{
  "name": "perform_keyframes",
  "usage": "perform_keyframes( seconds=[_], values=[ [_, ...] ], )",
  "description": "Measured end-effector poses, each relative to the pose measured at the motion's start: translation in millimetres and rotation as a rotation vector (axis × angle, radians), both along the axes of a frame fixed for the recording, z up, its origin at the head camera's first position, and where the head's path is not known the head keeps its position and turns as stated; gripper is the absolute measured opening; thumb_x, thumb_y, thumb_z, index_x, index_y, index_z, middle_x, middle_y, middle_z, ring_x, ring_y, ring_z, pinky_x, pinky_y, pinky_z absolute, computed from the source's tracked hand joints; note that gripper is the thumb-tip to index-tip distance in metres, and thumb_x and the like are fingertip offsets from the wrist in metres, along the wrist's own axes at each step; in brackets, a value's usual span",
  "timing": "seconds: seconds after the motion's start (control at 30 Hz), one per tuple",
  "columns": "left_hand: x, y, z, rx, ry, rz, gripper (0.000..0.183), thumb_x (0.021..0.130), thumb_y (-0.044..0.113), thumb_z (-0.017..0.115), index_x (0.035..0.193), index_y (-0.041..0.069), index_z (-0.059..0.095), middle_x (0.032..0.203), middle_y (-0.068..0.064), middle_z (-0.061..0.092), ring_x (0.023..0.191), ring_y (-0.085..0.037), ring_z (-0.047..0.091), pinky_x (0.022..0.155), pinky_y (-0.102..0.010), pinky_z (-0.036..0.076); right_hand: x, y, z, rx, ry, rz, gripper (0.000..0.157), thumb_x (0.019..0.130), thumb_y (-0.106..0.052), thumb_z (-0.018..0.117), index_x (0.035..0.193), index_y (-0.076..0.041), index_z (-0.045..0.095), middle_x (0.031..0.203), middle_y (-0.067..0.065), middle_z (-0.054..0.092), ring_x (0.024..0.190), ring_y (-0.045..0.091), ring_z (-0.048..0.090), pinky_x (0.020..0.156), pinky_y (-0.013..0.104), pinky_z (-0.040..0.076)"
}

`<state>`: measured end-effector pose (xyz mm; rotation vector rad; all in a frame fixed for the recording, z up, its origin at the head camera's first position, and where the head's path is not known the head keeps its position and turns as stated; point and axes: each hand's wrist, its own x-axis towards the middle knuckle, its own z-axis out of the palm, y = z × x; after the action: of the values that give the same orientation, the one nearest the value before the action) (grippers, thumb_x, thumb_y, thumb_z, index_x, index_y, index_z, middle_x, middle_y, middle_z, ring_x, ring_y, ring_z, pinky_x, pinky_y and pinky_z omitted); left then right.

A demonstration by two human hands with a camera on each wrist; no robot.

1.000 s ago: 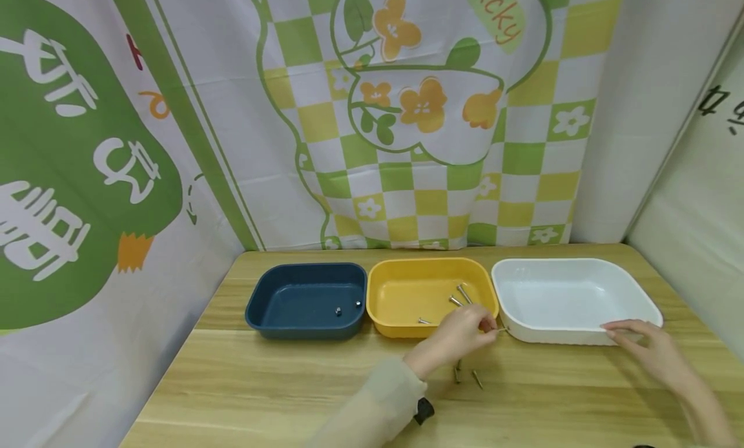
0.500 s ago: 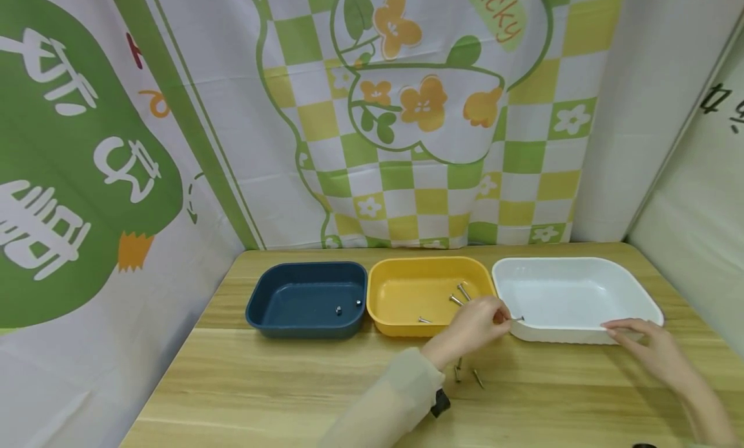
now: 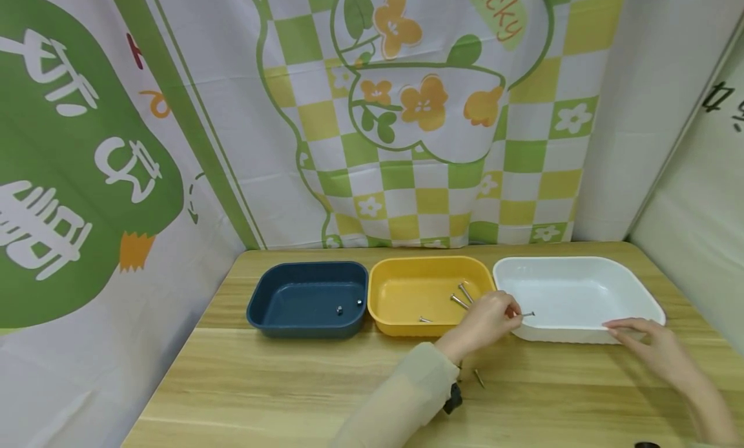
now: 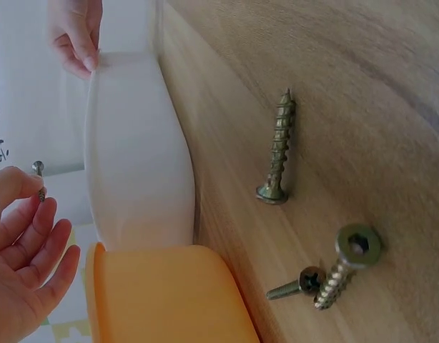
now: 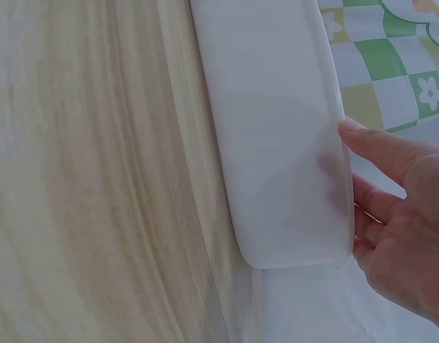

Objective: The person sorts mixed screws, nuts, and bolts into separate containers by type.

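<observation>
My left hand pinches a small screw between thumb and fingertip, its other fingers loosely spread. In the head view that screw points over the near left rim of the white tray. My right hand grips the tray's front rim near the right end; in the right wrist view, darker finger shapes show through the wall. Below my left hand, loose screws lie on the wooden table, one apart and two close together. My left forearm partly hides them in the head view.
A yellow tray with several screws stands against the white tray's left side. Left of it is a dark blue tray holding two small nuts. A patterned curtain hangs behind the table.
My left hand has moved right and slightly up with the screw, from in front of the yellow tray to the white tray's left rim. My right hand has stayed on the white tray.
</observation>
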<state>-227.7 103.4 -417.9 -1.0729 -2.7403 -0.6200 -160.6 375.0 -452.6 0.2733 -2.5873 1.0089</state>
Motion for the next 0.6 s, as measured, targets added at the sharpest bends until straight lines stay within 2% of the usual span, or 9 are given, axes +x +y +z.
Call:
perform_keyframes(
  seconds=[0.07, 0.1, 0.23, 0.3, 0.33, 0.43, 0.5, 0.57, 0.6],
  values=[
    [-0.7, 2.8, -1.8, -0.001, 0.004, 0.002, 0.008, 0.083, 0.023, 0.061, 0.084, 0.017, 0.066, 0.074, 0.012, 0.054, 0.065, 0.004, 0.042, 0.055, -0.004, 0.03, 0.8, -0.1, 0.5, -0.001, -0.016, -0.004, 0.012, 0.086, -0.012, 0.057, 0.094, -0.014, 0.066, 0.095, -0.041, 0.041, 0.093, -0.028, 0.024, 0.1, 0.024, 0.02],
    [-0.9, 4.1, -2.6, 0.0, 0.006, 0.005, 0.009, 0.083, 0.024, 0.06, 0.084, 0.017, 0.066, 0.074, 0.012, 0.054, 0.066, 0.004, 0.043, 0.055, -0.004, 0.03, 0.9, -0.1, 0.6, 0.004, -0.019, -0.01, 0.012, 0.086, -0.013, 0.057, 0.094, -0.014, 0.066, 0.095, -0.041, 0.04, 0.092, -0.029, 0.023, 0.099, 0.024, 0.021],
    [-1.7, 8.0, -5.9, 0.003, 0.029, 0.021, 0.01, 0.084, 0.025, 0.06, 0.085, 0.018, 0.067, 0.075, 0.012, 0.055, 0.068, 0.004, 0.044, 0.057, -0.004, 0.03, 0.5, -0.9, 1.6, 0.004, -0.029, -0.005, 0.012, 0.086, -0.013, 0.057, 0.093, -0.013, 0.066, 0.094, -0.041, 0.04, 0.091, -0.029, 0.023, 0.094, 0.052, 0.025],
    [-1.9, 9.9, -7.5, 0.003, 0.045, 0.029, 0.01, 0.084, 0.025, 0.06, 0.084, 0.018, 0.067, 0.076, 0.013, 0.055, 0.069, 0.004, 0.045, 0.059, -0.004, 0.03, 0.0, -0.6, 1.3, 0.011, -0.025, -0.007, 0.011, 0.086, -0.013, 0.058, 0.093, -0.014, 0.066, 0.094, -0.042, 0.039, 0.091, -0.029, 0.022, 0.098, 0.044, 0.025],
    [-2.0, 10.8, -8.2, 0.002, 0.054, 0.03, 0.01, 0.084, 0.026, 0.06, 0.085, 0.019, 0.068, 0.076, 0.013, 0.056, 0.07, 0.004, 0.045, 0.059, -0.004, 0.03, 0.1, -0.5, 1.2, 0.008, -0.026, -0.004, 0.011, 0.086, -0.013, 0.057, 0.093, -0.015, 0.067, 0.094, -0.041, 0.039, 0.091, -0.029, 0.022, 0.097, 0.046, 0.024],
    [-1.9, 13.5, -9.7, 0.0, 0.073, 0.037, 0.01, 0.084, 0.026, 0.06, 0.084, 0.02, 0.068, 0.077, 0.013, 0.056, 0.071, 0.004, 0.045, 0.06, -0.004, 0.03, -0.2, 0.3, 0.1, 0.016, -0.016, -0.007, 0.011, 0.085, -0.013, 0.058, 0.092, -0.015, 0.067, 0.094, -0.041, 0.04, 0.091, -0.029, 0.023, 0.098, 0.018, 0.021],
    [-1.4, 14.7, -9.9, 0.001, 0.073, 0.039, 0.01, 0.085, 0.026, 0.06, 0.084, 0.021, 0.068, 0.078, 0.013, 0.057, 0.072, 0.004, 0.045, 0.061, -0.004, 0.03, 0.1, 0.5, -0.3, 0.014, -0.018, -0.005, 0.011, 0.085, -0.013, 0.058, 0.092, -0.015, 0.067, 0.093, -0.041, 0.04, 0.091, -0.029, 0.023, 0.099, 0.021, 0.022],
    [-1.1, 16.2, -10.6, 0.005, 0.071, 0.044, 0.009, 0.084, 0.025, 0.06, 0.085, 0.021, 0.068, 0.079, 0.013, 0.057, 0.073, 0.004, 0.046, 0.061, -0.004, 0.03, 0.8, 0.4, 0.5, 0.014, -0.028, -0.006, 0.01, 0.086, -0.014, 0.058, 0.092, -0.014, 0.067, 0.093, -0.042, 0.039, 0.091, -0.029, 0.022, 0.1, 0.04, 0.025],
    [-1.1, 16.8, -11.1, 0.008, 0.07, 0.045, 0.009, 0.084, 0.025, 0.06, 0.086, 0.021, 0.068, 0.079, 0.013, 0.058, 0.074, 0.003, 0.047, 0.061, -0.004, 0.03, 1.1, 0.3, 0.8, 0.012, -0.033, -0.004, 0.011, 0.086, -0.014, 0.058, 0.092, -0.014, 0.067, 0.093, -0.041, 0.039, 0.09, -0.029, 0.022, 0.094, 0.051, 0.027]
  ],
)
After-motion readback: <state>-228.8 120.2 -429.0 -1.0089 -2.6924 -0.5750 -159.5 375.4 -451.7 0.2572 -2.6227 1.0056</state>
